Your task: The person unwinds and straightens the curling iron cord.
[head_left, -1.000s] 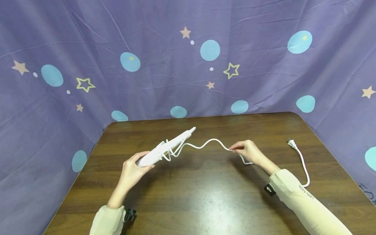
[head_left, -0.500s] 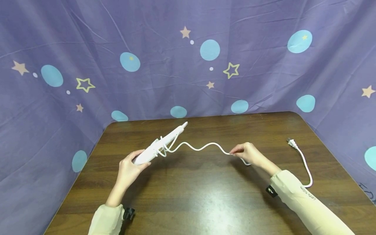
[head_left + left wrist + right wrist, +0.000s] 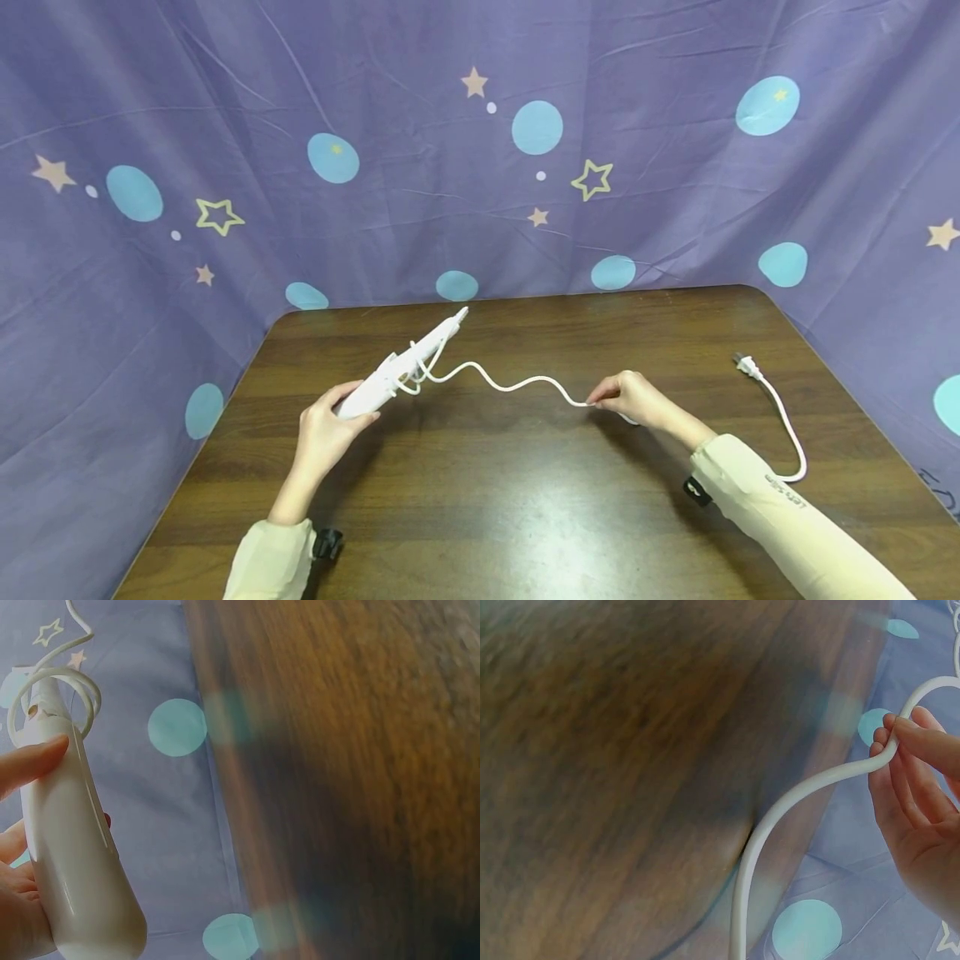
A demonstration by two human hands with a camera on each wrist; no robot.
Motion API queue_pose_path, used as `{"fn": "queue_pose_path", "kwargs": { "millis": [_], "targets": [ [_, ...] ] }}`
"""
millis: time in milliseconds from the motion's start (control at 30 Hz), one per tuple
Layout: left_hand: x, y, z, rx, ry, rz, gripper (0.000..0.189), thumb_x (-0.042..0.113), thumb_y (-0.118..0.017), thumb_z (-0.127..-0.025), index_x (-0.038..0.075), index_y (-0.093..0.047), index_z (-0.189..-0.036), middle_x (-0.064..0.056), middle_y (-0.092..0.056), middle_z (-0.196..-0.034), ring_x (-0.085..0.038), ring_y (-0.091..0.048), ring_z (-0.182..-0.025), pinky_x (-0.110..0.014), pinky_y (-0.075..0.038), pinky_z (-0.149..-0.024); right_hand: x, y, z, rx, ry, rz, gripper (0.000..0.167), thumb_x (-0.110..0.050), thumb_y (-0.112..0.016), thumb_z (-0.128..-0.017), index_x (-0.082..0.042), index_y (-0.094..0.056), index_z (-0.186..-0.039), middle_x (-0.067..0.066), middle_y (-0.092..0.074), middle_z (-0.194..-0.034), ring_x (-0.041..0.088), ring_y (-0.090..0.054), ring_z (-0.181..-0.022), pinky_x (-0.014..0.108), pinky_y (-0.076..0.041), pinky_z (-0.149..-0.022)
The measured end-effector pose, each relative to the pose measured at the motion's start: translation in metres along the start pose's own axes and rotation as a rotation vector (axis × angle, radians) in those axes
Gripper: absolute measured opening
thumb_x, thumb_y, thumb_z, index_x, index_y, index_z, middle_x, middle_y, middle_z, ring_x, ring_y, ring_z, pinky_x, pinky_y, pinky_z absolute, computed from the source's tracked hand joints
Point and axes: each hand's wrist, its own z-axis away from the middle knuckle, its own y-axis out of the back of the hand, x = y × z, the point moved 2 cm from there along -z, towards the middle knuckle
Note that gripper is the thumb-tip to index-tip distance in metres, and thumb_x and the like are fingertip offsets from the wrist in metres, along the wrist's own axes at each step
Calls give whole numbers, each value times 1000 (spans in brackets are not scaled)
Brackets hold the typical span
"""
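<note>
My left hand (image 3: 324, 427) grips the wide end of a long white appliance (image 3: 360, 398), which looks like a hair iron, above the table. It is tilted, its narrow tip up and to the right. The thumb lies along its smooth body (image 3: 79, 847) in the left wrist view. Loose turns of white power cord (image 3: 420, 372) wrap around its middle. The cord runs on in waves to my right hand (image 3: 637, 400), which pinches it between thumb and fingertips, as the right wrist view shows too. Past that hand, the cord (image 3: 780, 814) partly hides behind the right arm.
A two-pin plug (image 3: 746, 365) lies at the right of the brown wooden table (image 3: 480, 483), its cord curving back under the right sleeve. Behind the table hangs a purple curtain (image 3: 420, 225) with stars and blue dots. Black straps (image 3: 327, 543) sit at the wrists.
My left hand has drawn the hair iron left and slightly up. The right hand has moved slightly down, still pinching the cord. The cord between the hands hangs in longer, lower waves.
</note>
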Motion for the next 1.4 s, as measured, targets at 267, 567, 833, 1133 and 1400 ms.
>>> {"fn": "queue_pose_path", "kwargs": {
  "millis": [267, 567, 833, 1133, 1400],
  "targets": [
    [-4, 0, 1, 4, -7, -7, 49, 7, -81, -54, 4, -64, -100, -15, -65, -93, -26, -58, -79, -43, -42, -70, 8, -5, -1, -59, -2, 17, 10, 4, -64, -72, -3, -70, -76, 6, -67, -74, 10, -60, -71, 23, -46, -64],
    [-3, 1, -1, -1, 8, -12, 48, 6, -81, -54, 5, -65, -100, -15, -65, -92, -26, -58, -79, -44, -41, -70, 8, -5, 1, -93, 20, 76, 10, 3, -66, -70, -5, -70, -73, 5, -67, -73, 8, -59, -70, 25, -46, -65],
    [-2, 3, -2, 1, 9, -14, 48, 7, -81, -55, 4, -65, -100, -15, -65, -92, -27, -58, -79, -43, -41, -69, 13, -5, 2, -113, 24, 104, 8, 1, -66, -71, -5, -70, -74, 5, -67, -72, 6, -58, -69, 25, -46, -65],
    [-2, 3, 0, -6, -2, -2, 49, 8, -81, -55, 5, -64, -100, -14, -65, -93, -25, -58, -79, -43, -42, -70, 16, -8, 5, -114, -6, 87, 9, 2, -67, -69, -6, -69, -73, 2, -67, -71, 5, -56, -67, 24, -44, -62],
    [3, 4, 0, -12, -16, 8, 49, 9, -81, -55, 5, -64, -101, -14, -65, -93, -24, -58, -79, -42, -42, -69, 12, -10, 7, -138, -61, -42, 11, 5, -64, -70, 0, -67, -79, 5, -66, -74, 2, -56, -65, 19, -45, -58]
  ]
}}
